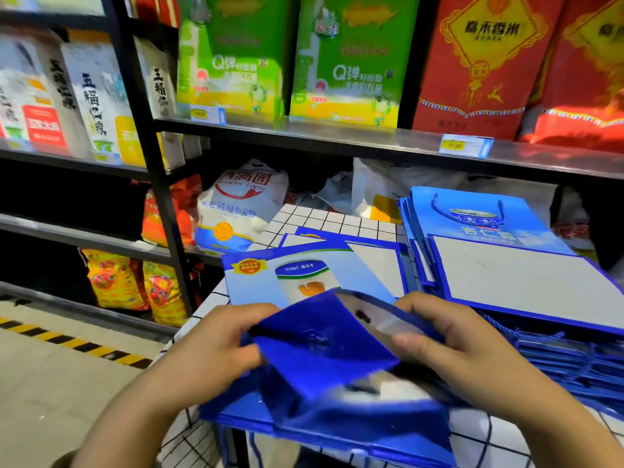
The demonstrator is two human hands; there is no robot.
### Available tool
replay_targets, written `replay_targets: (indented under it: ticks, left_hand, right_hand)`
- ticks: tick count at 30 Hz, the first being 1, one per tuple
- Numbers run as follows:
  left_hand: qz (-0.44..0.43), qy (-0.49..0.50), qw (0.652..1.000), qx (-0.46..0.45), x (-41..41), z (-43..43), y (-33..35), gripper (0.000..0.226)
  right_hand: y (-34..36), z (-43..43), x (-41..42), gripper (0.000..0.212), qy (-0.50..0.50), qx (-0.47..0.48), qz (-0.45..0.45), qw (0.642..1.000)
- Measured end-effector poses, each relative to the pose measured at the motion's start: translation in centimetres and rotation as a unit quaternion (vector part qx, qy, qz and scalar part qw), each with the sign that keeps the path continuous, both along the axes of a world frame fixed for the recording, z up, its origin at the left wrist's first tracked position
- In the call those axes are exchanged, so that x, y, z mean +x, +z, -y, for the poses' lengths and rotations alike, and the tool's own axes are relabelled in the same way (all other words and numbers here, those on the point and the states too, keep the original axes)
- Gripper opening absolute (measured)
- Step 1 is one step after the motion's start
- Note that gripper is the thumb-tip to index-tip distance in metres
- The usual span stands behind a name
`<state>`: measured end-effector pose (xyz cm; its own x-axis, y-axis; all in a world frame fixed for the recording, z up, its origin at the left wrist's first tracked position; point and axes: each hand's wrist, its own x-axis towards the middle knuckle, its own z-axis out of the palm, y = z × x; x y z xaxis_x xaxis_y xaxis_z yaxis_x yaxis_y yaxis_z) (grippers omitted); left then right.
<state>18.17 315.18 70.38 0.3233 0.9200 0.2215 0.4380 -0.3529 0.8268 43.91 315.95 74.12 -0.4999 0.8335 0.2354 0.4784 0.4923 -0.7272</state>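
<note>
left hand grip: fingers curled, pinching left edge of blue bag | right hand grip: pinching its right edge | bag half-open, blurred, over flat bags at tabletop front | bag stack just right

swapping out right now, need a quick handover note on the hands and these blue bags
Left hand grips the left edge of the blue bag; right hand pinches its right edge.
The bag is held at the near edge of the grid table, one flap raised, partly blurred.
More flat bags lie just beyond it, and a stack sits to the right.
Done: this bag is mid-fold. I cannot tell whether it is being opened or flattened.
Left: probably finish this bag, then work through the piles.
</note>
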Motion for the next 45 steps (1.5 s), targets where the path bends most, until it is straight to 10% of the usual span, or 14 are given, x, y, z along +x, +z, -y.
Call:
replay_targets:
  ticks: [7, 12, 17, 23, 34, 45]
  left_hand:
    - [0.221, 0.199, 0.953, 0.06, -0.7, -1.1, 0.6, 0.003]
    - [0.355, 0.251, 0.88, 0.189, 0.4, -0.7, 6.7, 0.039]
    - [0.322, 0.186, 0.9, 0.229, 0.8, -1.0, 13.4, 0.015]
    - [0.158, 0.1, 0.959, 0.211, 3.5, -4.8, 16.2, 0.111]
    - [0.114, 0.118, 0.986, 0.028, 22.3, -22.0, 8.1, 0.077]
    - [-0.216, 0.142, 0.966, 0.019, 24.3, -24.1, 3.3, 0.065]
  right_hand:
    - [0.1, 0.6, 1.7, 0.03, -0.197, 0.316, -0.189, 0.909]
    - [0.3, -2.2, -1.4, 0.069, -0.14, 0.069, -0.25, 0.956]
    - [4.1, -4.0, -3.1, 0.031, -0.175, 0.118, -0.329, 0.92]
    - [8.3, -4.4, 3.5, 0.023, -0.241, 0.122, -0.334, 0.903]
    - [6.5, -13.9, 19.0, 0.04, -0.516, 0.002, 0.032, 0.856]
    - [1.1, -17.2, 19.9, 0.049, -0.492, 0.032, 0.334, 0.803]
